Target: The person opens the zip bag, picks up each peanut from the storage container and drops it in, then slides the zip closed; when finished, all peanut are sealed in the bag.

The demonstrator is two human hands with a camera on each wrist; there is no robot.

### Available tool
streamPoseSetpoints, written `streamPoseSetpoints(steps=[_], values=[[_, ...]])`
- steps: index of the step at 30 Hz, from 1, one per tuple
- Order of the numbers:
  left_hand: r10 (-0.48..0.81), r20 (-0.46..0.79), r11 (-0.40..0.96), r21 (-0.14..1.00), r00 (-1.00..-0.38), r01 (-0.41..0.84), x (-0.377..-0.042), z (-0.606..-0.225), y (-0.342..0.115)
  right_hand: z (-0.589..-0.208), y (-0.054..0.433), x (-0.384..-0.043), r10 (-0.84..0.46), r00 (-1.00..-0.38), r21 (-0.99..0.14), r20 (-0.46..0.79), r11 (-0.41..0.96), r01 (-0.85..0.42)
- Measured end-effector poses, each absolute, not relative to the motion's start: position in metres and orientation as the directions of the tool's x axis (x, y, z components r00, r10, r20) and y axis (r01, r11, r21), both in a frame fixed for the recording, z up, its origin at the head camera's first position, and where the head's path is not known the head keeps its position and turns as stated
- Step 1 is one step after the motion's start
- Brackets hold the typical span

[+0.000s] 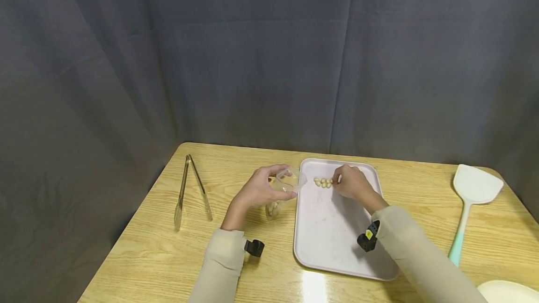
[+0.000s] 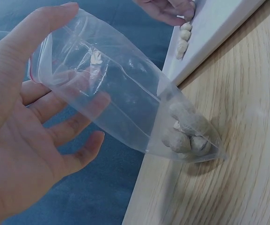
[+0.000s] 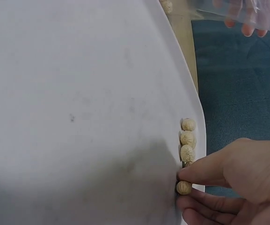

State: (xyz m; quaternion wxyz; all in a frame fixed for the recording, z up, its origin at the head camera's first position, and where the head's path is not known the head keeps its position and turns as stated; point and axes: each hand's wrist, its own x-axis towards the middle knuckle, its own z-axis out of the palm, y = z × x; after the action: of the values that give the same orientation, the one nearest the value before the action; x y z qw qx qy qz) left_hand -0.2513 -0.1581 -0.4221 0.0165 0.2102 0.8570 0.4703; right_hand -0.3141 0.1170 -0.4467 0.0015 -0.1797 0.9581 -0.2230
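Note:
My left hand [image 1: 260,187] holds a clear zip bag [image 2: 116,84] by its open mouth, thumb on one side and fingers on the other. Several peanuts in their shells [image 2: 187,133] lie in the bag's bottom corner, which hangs low over the table left of the tray. At the tray's far end, my right hand [image 1: 353,182] pinches one peanut [image 3: 184,188] between thumb and fingers. Beside it, other peanuts [image 3: 187,138] form a short row on the pale tray [image 1: 324,233], along its far rim.
Metal tongs [image 1: 182,195] lie spread on the wooden table [image 1: 147,256] at the left. To the right is a white spatula [image 1: 476,186] with a mint handle. A pale dish [image 1: 507,291] shows at the lower right corner. A dark curtain [image 1: 261,60] hangs behind the table.

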Motion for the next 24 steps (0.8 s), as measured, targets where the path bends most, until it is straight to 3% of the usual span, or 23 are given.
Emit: streamPoseSetpoints(steps=[11, 18, 24], values=[[0.375, 0.163, 0.466, 0.818, -0.912, 0.338, -0.251, -0.421, -0.157, -0.429, 0.116, -0.312, -0.376, -0.920, -0.453, 0.113, 0.805, -0.384], [0.369, 0.164, 0.465, 0.820, -0.915, 0.334, -0.250, -0.419, -0.158, -0.379, 0.086, -0.294, -0.454, -0.844, -0.496, 0.285, 0.684, -0.535], [0.383, 0.169, 0.450, 0.824, -0.908, 0.343, -0.250, -0.420, -0.157, -0.362, 0.055, -0.270, -0.537, -0.757, -0.499, 0.372, 0.572, -0.651]])
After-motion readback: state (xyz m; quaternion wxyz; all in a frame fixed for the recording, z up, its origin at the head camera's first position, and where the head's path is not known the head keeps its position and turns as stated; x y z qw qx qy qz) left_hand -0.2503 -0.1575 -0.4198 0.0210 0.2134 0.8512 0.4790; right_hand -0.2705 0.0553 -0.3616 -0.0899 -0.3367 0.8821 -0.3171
